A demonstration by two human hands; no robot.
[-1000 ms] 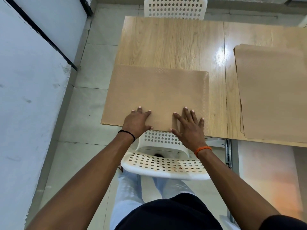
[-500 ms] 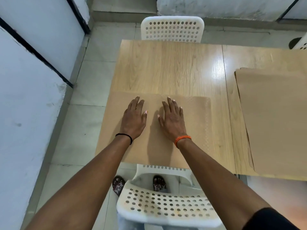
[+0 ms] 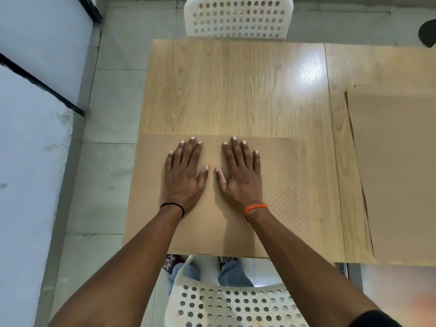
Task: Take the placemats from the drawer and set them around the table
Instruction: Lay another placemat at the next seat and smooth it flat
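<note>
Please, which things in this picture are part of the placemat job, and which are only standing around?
Part of the job:
placemat under both flat hands, left hand, right hand
stack of placemats at right
table

Only around:
far chair
near chair

In the lower middle of the frame, a tan placemat [image 3: 278, 185] lies flat on the wooden desk [image 3: 236, 90]. The left hand [image 3: 182, 175] and the right hand [image 3: 240, 177] press on it side by side, fingers straight. More placemats [image 3: 396, 173] are stacked at the right edge. White perforated chairs [image 3: 238, 17] stand at the top and bottom.
</note>
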